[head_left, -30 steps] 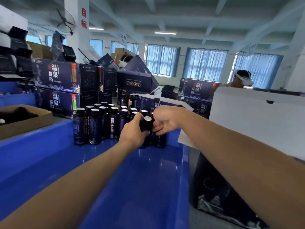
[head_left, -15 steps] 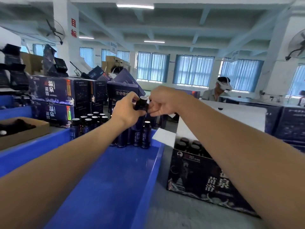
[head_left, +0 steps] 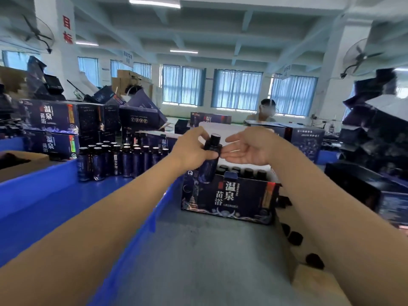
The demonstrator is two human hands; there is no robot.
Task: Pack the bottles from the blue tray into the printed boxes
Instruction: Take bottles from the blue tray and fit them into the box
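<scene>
Left grip (head_left: 192,149) is pinching one dark bottle (head_left: 210,160) by its upper body, thumb on the near side, fingers curled round the far side. Bottle is tilting slightly, cap up, and hanging over the left end of the open printed box (head_left: 229,197). Its base is overlapping the box's top front edge; can't tell if it's inside yet.

Right grip (head_left: 249,149) is spread, fingers straight and pointing left, tips just beside the bottle, holding nothing. 0.5 s ago both grips were pinching this bottle near the cap, over the blue tray (head_left: 44,195). 1.0 s ago both were down at the bottle cluster in the tray.

Box is sitting on the grey counter (head_left: 209,250), just right of the tray's wall, with a row of black caps (head_left: 242,172) showing inside. Remaining bottles (head_left: 123,160) are standing upright at the tray's far end. Closed printed boxes (head_left: 48,115) are stacked behind the tray on the left. Another person (head_left: 265,111) is sitting at the back, by the windows.
</scene>
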